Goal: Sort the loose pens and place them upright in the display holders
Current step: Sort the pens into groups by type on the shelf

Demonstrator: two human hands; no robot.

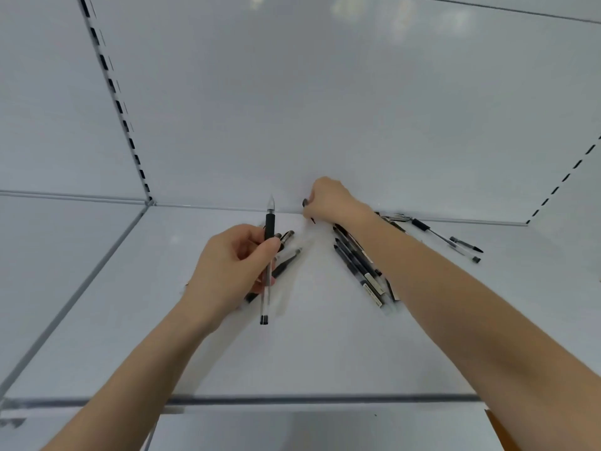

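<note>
The left hand (227, 271) is curled around a clear pen (269, 226), pinched between thumb and fingers and held tip upward, its black rubber grip above the fingers and its black end plug below the palm. The right hand (328, 200) is stretched to the back of the shelf (325, 353), where a dark pen (305, 202) is pinched in its curled fingers; most of that pen is hidden by the hand.

A small heap of pens (286, 265) is partly covered by the left hand. A second bundle of dark pens (357, 265) is lying side by side just beside the right forearm and is partly overlapped by it. Pale labels are seen on some of these barrels, but the writing is too small to be read. Further right, well apart from the hands, a few clear pens with black grips (435, 234) are scattered near the back corner.

The shelf is smooth, glossy and white, and is edged at the front by a grey rail (292, 400). It is closed behind by a plain white back panel (292, 109), flanked by a slotted upright (113, 92) on the left. A brown corner (497, 431) is visible at the lower right.
</note>
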